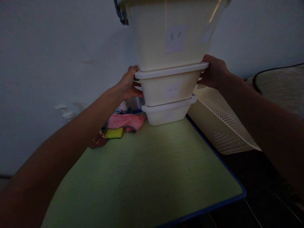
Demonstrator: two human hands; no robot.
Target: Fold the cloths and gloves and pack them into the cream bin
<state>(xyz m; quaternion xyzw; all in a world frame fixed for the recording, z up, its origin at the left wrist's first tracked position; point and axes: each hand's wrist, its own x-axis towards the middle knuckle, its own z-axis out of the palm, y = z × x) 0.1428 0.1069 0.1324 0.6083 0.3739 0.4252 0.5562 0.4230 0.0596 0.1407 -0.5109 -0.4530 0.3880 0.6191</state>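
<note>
- The left hand (pixel 129 84) is clamped on one end of the middle white plastic bin (pixel 173 90), thumb up at the lid's rim and fingers spread beneath it.
- The right hand (pixel 213 71) is clamped on the opposite end of the same bin, the fingers partly hidden behind the rim.
- The middle bin is in a stack of three: above it is a larger, whitish plastic bin with a dark grey side handle (pixel 153 41), below it a shallow white plastic bin with a white lid (pixel 163 116).
- The stack stands at the far end of a pale green counter with blue edging (pixel 152 171), near a plain pale wall (pixel 35 63).
- A pink cloth (pixel 125 121) lies just left of the shallow bin, partly over a flat yellow sponge (pixel 114 133).
- A cream plastic basket with punched holes (pixel 204 123) sits beyond the counter's right edge, beneath the right forearm.
</note>
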